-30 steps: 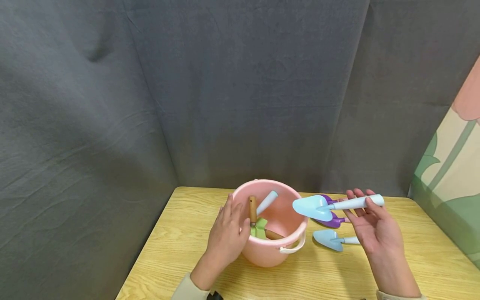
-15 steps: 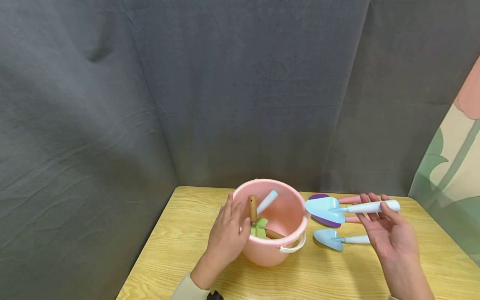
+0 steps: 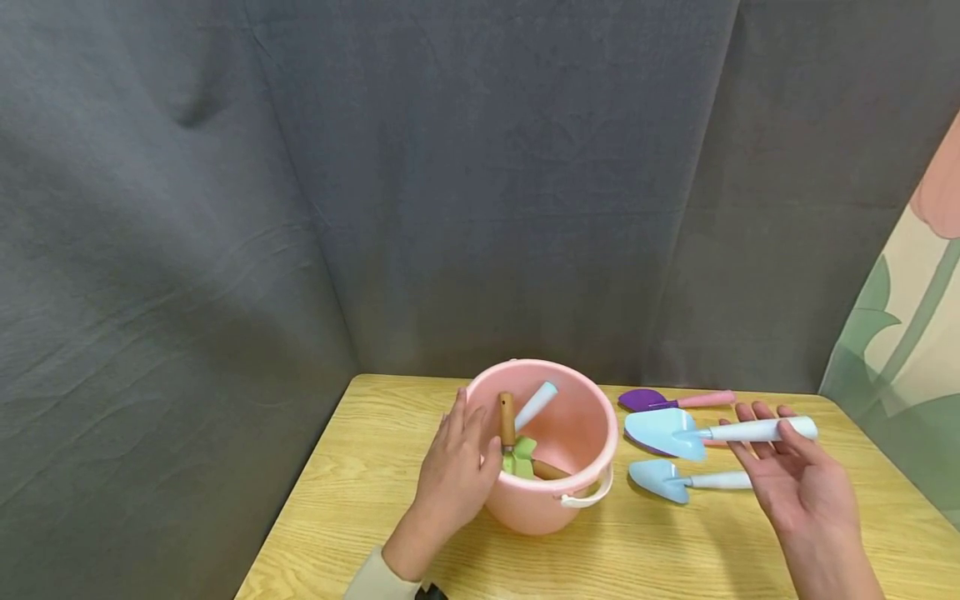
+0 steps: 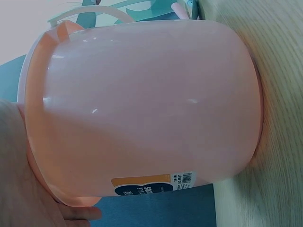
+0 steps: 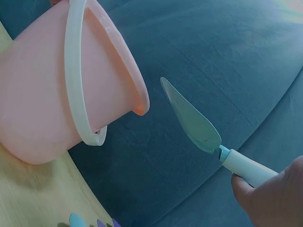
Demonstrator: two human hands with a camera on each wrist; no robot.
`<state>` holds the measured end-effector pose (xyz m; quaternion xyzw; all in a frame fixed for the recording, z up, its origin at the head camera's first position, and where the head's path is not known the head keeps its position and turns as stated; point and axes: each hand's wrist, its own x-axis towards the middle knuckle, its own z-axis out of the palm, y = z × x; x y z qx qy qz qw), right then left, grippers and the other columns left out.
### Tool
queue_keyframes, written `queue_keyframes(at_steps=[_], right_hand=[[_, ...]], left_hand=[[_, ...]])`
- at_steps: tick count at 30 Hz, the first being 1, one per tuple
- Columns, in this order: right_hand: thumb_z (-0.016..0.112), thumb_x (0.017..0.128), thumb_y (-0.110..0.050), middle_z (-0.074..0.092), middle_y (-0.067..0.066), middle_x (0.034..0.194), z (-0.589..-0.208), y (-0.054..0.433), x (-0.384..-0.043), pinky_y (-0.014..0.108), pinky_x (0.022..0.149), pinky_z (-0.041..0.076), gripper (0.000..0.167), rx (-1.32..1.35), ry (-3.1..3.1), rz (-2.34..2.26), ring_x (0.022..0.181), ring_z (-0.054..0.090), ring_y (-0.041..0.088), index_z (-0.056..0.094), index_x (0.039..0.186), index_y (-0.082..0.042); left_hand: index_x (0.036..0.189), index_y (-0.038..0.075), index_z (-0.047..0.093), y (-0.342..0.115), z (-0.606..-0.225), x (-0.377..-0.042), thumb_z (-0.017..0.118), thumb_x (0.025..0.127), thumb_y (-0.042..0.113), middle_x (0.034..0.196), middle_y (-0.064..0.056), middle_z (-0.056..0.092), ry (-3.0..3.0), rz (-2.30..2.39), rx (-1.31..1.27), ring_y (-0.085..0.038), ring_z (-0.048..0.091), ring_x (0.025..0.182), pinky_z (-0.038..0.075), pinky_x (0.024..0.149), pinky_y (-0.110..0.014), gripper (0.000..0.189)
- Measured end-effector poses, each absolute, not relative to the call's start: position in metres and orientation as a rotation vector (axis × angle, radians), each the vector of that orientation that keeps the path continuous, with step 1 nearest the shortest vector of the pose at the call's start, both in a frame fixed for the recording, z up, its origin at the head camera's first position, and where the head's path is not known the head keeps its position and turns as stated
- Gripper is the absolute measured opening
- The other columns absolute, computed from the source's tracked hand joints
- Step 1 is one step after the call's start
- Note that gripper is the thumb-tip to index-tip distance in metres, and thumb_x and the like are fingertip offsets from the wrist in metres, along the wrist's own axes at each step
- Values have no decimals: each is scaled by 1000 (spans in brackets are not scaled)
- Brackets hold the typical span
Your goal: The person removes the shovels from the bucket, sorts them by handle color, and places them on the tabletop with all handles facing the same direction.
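Note:
My left hand (image 3: 456, 467) rests against the near-left rim of a pink bucket (image 3: 528, 510), fingers extended along its side. Inside the bucket lean a tool with a wooden handle (image 3: 507, 417), a pale blue handle (image 3: 536, 406) and green leaf-shaped metal (image 3: 521, 457). To the right, my right hand (image 3: 806, 483) pinches a light blue trowel (image 3: 663, 431) by its white handle, palm upward, blade pointing at the bucket. In the right wrist view that trowel (image 5: 196, 123) is in the air, apart from the bucket (image 5: 33, 90).
Beneath the held trowel lie a purple trowel (image 3: 641, 400) with a pink handle, another purple one mostly hidden, and a smaller blue trowel (image 3: 658, 481). The bucket's white carrying handle (image 3: 588, 498) hangs at its right front. A grey curtain (image 3: 510, 208) backs the wooden table (image 3: 360, 475).
My right hand has moved right with the light blue trowel, away from the bucket, uncovering more of the purple trowel. My left hand stays at the rim.

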<state>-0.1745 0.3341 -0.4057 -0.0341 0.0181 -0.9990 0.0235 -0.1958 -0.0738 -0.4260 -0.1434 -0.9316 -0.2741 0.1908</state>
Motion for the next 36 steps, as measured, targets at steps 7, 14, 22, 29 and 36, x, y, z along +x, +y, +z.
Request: queue_keyframes(at_steps=[7,14,22,29,36], right_hand=[[33,107,-1,58,24,122,-412,341,-170,66,106,41,26,-106,68,-3089,123,58,45,53,123,-5],[32,107,-1,55,25,123,-423,350,-168,67,109,36,23,-119,84,-3085,126,55,44,50,122,-4],[30,109,-4,59,25,125,-433,362,-165,66,107,39,27,-125,79,-3055,127,56,41,51,125,-7],[31,109,-5,54,19,126,-439,368,-162,62,112,36,23,-60,72,-3060,127,55,42,48,123,-8],[27,110,-6,53,22,125,-448,372,-160,64,113,32,23,-89,55,-3033,128,55,42,46,124,-8]], left_hand=[[145,6,54,-74,-426,-197,51,101,36,164,-21,25,-2617,-781,-397,-45,38,143,39,110,-61,53],[145,6,54,-73,-426,-196,50,102,35,164,-22,27,-2621,-774,-392,-46,39,142,41,109,-62,52],[145,5,53,-73,-426,-196,50,101,35,164,-21,25,-2618,-782,-393,-46,39,142,41,108,-62,53],[143,5,55,-73,-427,-198,51,101,34,164,-22,27,-2596,-773,-397,-47,42,140,44,106,-62,52],[144,6,54,-73,-427,-197,52,101,35,165,-20,25,-2612,-779,-392,-43,40,143,43,107,-60,52]])
